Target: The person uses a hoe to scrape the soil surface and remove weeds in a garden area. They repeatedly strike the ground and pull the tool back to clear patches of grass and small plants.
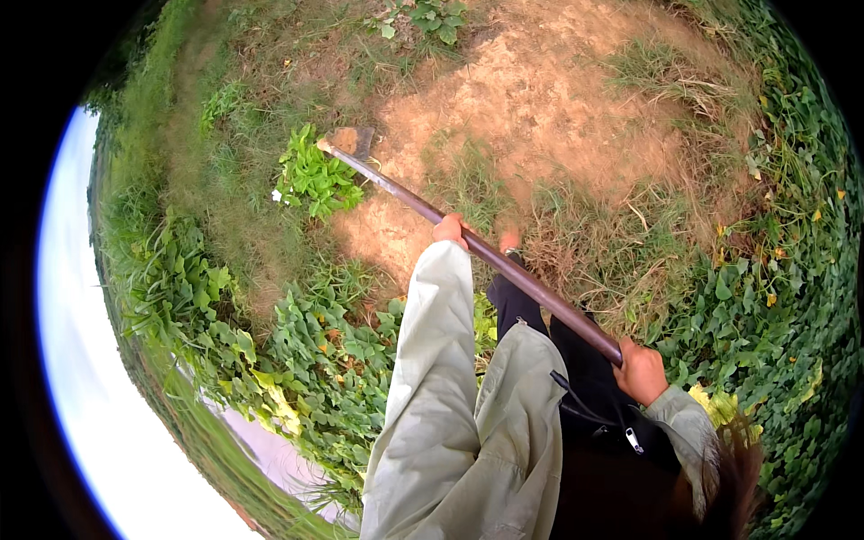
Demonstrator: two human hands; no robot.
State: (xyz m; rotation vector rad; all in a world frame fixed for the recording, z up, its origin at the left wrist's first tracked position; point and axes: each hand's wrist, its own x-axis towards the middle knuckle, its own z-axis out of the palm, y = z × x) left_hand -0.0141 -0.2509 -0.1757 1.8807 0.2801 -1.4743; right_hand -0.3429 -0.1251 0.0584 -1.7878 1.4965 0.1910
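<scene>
My left hand (453, 229) grips the long brown handle (533, 286) of a hoe partway along its length. Around the near end of the same handle my right hand (638, 371) is closed, close to my right hip. The handle slants away to the upper left. At its far end, the dark metal hoe blade (364, 140) is at the ground with tan soil on its face. Beside the blade grows a bright green leafy plant (317, 179) with a white flower at its left. The handle's tip partly overlaps this plant.
Bare tan soil (520, 94) spreads ahead, with grass tufts (466, 175) and dry grass (607, 256) nearer my feet. Dense leafy vines (763, 310) border the right, and more vines (331, 331) the left. A pale strip (270, 445), perhaps water or paving, lies at lower left.
</scene>
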